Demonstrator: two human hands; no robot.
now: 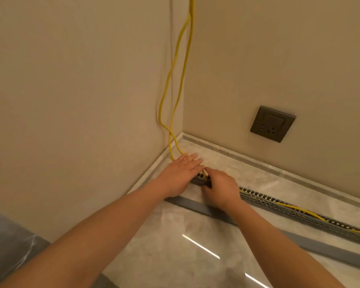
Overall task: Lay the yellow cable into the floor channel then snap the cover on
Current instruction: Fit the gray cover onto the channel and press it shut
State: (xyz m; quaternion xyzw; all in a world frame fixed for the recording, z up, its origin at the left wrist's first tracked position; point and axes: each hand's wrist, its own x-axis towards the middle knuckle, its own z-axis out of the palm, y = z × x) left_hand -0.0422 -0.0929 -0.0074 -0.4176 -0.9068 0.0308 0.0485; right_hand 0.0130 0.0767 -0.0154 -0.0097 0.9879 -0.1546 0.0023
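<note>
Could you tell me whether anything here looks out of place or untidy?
The yellow cable hangs slack and bowed down the wall corner, and the grey cover lies on the floor beside the open channel.

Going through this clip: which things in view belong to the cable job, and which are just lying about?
Part of the job:
- yellow cable
- perforated floor channel
- grey cover strip, on the floor beside the channel
- left hand, fingers straight
- right hand, fingers curled at the channel's end

Just there:
- wall socket
- dark marbled surface
</note>
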